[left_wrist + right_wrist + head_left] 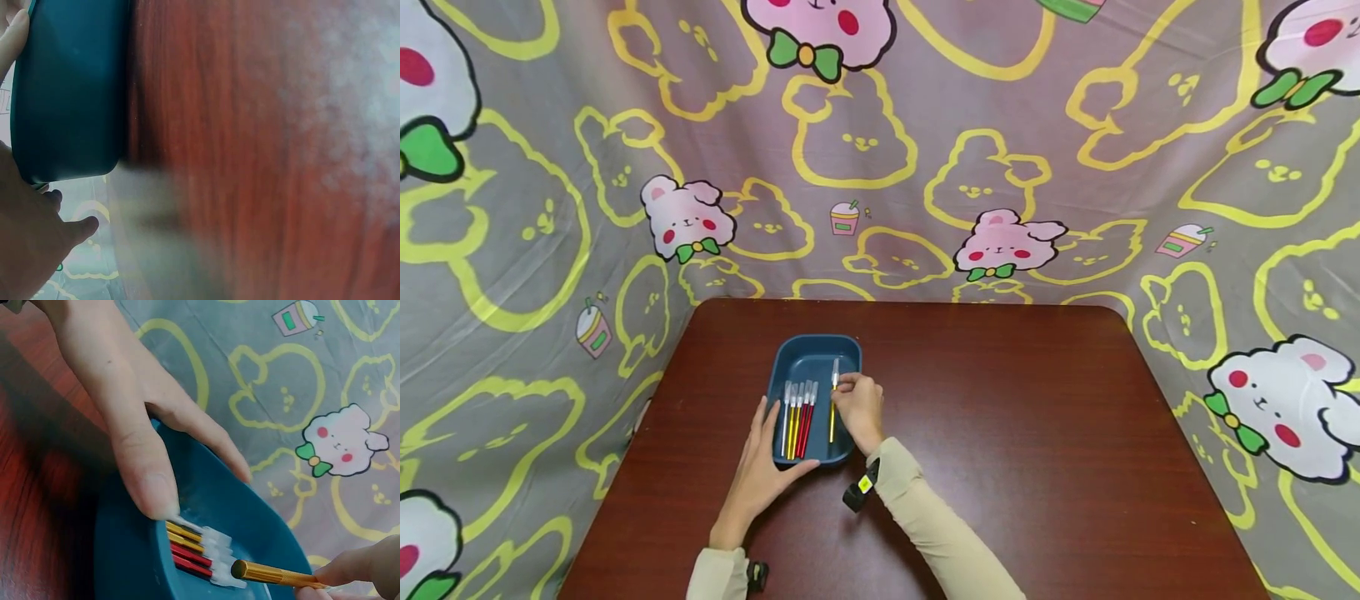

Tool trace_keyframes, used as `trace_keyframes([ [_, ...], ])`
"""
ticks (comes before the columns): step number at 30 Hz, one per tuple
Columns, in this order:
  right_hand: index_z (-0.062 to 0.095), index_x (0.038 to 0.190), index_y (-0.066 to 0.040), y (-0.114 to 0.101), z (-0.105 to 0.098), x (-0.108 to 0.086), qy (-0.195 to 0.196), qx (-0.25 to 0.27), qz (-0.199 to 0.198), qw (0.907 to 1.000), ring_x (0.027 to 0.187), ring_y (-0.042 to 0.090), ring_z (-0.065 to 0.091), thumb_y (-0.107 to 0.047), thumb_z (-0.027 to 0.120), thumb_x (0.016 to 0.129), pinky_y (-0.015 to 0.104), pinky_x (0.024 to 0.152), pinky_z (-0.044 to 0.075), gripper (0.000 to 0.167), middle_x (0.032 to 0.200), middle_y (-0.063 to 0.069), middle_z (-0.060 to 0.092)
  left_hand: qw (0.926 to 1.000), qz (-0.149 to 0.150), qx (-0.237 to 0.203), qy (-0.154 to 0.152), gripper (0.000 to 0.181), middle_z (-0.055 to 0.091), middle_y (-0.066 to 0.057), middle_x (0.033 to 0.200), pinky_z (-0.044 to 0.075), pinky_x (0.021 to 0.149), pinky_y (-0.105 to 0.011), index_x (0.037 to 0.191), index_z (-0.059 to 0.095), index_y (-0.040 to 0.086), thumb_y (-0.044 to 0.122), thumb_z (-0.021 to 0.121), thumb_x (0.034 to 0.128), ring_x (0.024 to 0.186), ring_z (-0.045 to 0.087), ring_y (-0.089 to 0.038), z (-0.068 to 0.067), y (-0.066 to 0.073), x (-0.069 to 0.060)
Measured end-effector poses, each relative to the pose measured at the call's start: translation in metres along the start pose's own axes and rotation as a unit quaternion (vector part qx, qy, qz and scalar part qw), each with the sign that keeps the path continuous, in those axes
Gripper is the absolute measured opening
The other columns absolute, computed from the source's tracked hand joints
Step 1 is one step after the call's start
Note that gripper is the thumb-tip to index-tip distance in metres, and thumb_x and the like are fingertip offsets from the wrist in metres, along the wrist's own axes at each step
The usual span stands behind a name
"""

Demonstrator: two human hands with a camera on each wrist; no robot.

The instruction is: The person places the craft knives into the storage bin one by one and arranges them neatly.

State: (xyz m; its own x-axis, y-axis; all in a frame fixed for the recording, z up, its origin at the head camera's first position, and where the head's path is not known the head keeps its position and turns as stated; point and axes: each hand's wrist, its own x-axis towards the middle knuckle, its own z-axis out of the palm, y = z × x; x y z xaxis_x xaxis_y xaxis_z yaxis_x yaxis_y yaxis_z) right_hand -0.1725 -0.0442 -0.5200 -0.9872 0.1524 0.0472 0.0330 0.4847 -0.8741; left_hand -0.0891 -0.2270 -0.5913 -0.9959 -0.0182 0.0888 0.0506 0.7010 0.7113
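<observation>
My right hand (860, 407) pinches a gold craft knife (832, 421) with a clear cap between thumb and fingers, over the right part of a blue tray (820, 340). In the right wrist view the gold knife (275, 574) shows its butt end; whether it touches the tray floor I cannot tell. Several capped craft knives (799, 425), silver, gold and red, lie side by side at the tray's left. My left hand (758, 467) spans the near left corner, its thumb (147, 475) on the front rim and its fairly straight fingers along the left side.
The tray stands on a brown wooden table (1022, 417), left of its middle. A patterned curtain (910, 200) hangs behind and at both sides. Dark wrist devices (859, 492) are strapped at both cuffs.
</observation>
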Motion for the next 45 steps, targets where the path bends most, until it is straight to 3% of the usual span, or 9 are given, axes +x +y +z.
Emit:
trace_keyframes([
  [3,0.081,0.098,-0.001,0.000,0.005,-0.002,-0.007,-0.004,-0.012,0.9999,0.090,0.027,0.075,0.001,0.083,0.080,0.056,0.115,0.042,0.018,0.078,0.003,0.078,1.0000,0.003,0.001,0.002,0.122,0.007,-0.018,0.176,0.030,0.114,-0.076,0.170,0.019,0.015,0.050,0.092,0.0787,0.154,0.023,-0.050,0.000,0.000,0.000],
  [5,0.081,0.097,0.000,0.001,0.008,-0.003,-0.008,-0.003,-0.019,0.9998,0.089,0.026,0.075,0.002,0.083,0.080,0.055,0.115,0.042,0.018,0.078,0.003,0.078,1.0000,0.004,0.002,0.003,0.122,0.008,-0.018,0.176,0.030,0.115,-0.076,0.170,0.019,0.015,0.051,0.092,0.0784,0.154,0.024,-0.050,0.000,0.000,0.000],
  [8,0.081,0.098,0.001,0.002,0.012,-0.004,-0.010,0.003,-0.014,0.9998,0.084,0.022,0.075,0.002,0.082,0.080,0.039,0.095,0.058,0.019,0.079,0.003,0.078,1.0000,0.005,0.003,0.005,0.122,0.008,-0.018,0.176,0.029,0.115,-0.076,0.170,0.020,0.014,0.051,0.092,0.0788,0.154,0.023,-0.050,0.000,-0.001,0.000],
  [10,0.082,0.099,0.000,0.003,0.015,-0.005,-0.011,0.000,-0.009,0.9999,0.083,0.020,0.075,0.002,0.083,0.080,0.032,0.077,0.060,0.019,0.080,0.002,0.078,1.0000,0.005,0.001,0.005,0.122,0.007,-0.017,0.176,0.029,0.115,-0.076,0.170,0.020,0.015,0.051,0.092,0.0789,0.155,0.023,-0.050,0.001,-0.002,0.000],
  [11,0.082,0.100,0.000,0.004,0.017,-0.005,-0.012,-0.002,-0.010,0.9999,0.083,0.020,0.075,0.003,0.083,0.080,0.030,0.075,0.060,0.020,0.081,0.002,0.078,1.0000,0.005,0.000,0.005,0.122,0.007,-0.017,0.176,0.029,0.115,-0.076,0.170,0.019,0.015,0.051,0.092,0.0789,0.155,0.022,-0.050,0.001,-0.002,0.000],
  [23,0.082,0.104,0.000,0.009,0.038,-0.007,-0.015,-0.009,0.004,0.9998,0.086,0.025,0.073,0.004,0.085,0.081,0.038,0.084,0.059,0.023,0.080,-0.001,0.076,1.0000,0.008,-0.003,0.005,0.122,0.006,-0.016,0.176,0.028,0.115,-0.076,0.170,0.019,0.014,0.053,0.091,0.0795,0.155,0.021,-0.050,0.002,-0.004,-0.002],
  [29,0.081,0.097,0.000,0.010,0.049,-0.010,-0.007,-0.001,0.019,0.9998,0.082,0.024,0.072,0.006,0.083,0.080,0.038,0.081,0.061,0.018,0.075,-0.001,0.074,0.9999,0.010,-0.001,0.006,0.122,0.007,-0.017,0.176,0.029,0.115,-0.076,0.170,0.020,0.013,0.055,0.090,0.0792,0.154,0.023,-0.050,0.001,-0.003,-0.002],
  [39,0.081,0.099,0.001,0.016,0.062,-0.015,-0.007,-0.021,0.047,0.9987,0.083,0.030,0.074,0.008,0.076,0.081,0.039,0.075,0.062,0.019,0.076,0.001,0.074,0.9999,0.015,-0.003,0.005,0.124,0.006,-0.015,0.177,0.030,0.115,-0.075,0.170,0.018,0.014,0.055,0.092,0.0781,0.156,0.021,-0.048,0.002,-0.004,-0.002],
  [45,0.080,0.097,0.003,0.022,0.069,-0.014,0.008,-0.025,0.042,0.9988,0.084,0.032,0.075,0.010,0.076,0.081,0.041,0.075,0.062,0.018,0.078,0.005,0.075,0.9999,0.014,-0.005,0.006,0.124,0.007,-0.016,0.176,0.030,0.115,-0.076,0.170,0.019,0.015,0.055,0.091,0.0781,0.155,0.023,-0.049,0.001,-0.004,-0.002],
])
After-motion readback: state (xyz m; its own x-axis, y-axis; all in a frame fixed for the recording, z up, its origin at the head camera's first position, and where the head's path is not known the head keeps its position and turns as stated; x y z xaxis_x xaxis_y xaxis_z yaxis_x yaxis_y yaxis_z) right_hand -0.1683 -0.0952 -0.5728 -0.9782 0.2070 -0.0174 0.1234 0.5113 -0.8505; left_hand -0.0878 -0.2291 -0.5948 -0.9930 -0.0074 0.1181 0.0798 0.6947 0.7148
